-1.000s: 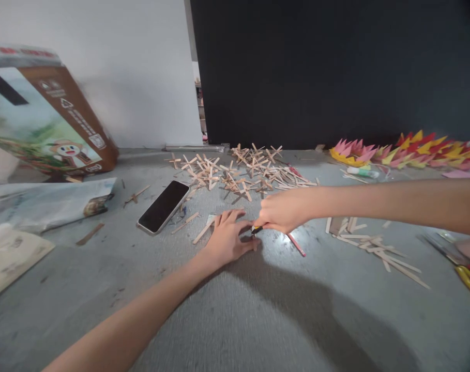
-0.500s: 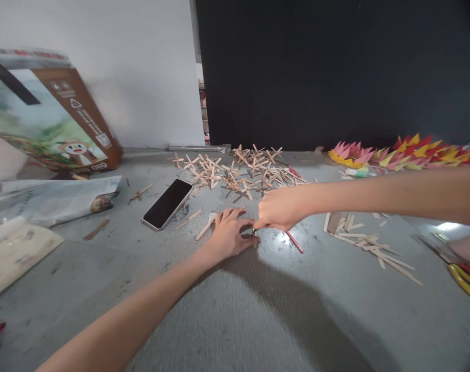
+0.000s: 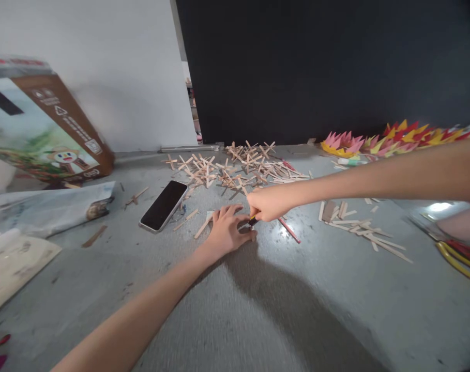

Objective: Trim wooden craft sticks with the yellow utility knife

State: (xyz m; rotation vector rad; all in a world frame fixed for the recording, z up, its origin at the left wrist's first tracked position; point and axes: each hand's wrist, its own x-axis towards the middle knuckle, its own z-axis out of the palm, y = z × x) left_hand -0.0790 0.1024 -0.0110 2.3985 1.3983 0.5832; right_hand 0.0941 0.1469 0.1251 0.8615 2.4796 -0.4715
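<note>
My left hand (image 3: 227, 229) rests on the grey surface with its fingers spread, thumb apart from the index finger. A pale wooden stick (image 3: 202, 227) lies beside its fingers, one end close to the hand. My right hand (image 3: 271, 202) is closed around what looks like a small yellow-and-black utility knife (image 3: 252, 221), its tip pointing down into the gap between my left thumb and index finger. Whatever lies under that tip is too small to make out. A red pencil (image 3: 289, 231) lies just right of my right hand.
Behind the hands lies a pile of crossed wooden sticks (image 3: 207, 168). A phone (image 3: 164, 205) lies to the left, loose sticks (image 3: 364, 230) and scissors (image 3: 457, 258) to the right. Paper flowers (image 3: 341, 143) line the back right; a printed box (image 3: 64, 124) stands at left.
My right hand has lifted slightly and shifted, showing more of the knife. My left hand stays nearly in place. The whole view has turned slightly.
</note>
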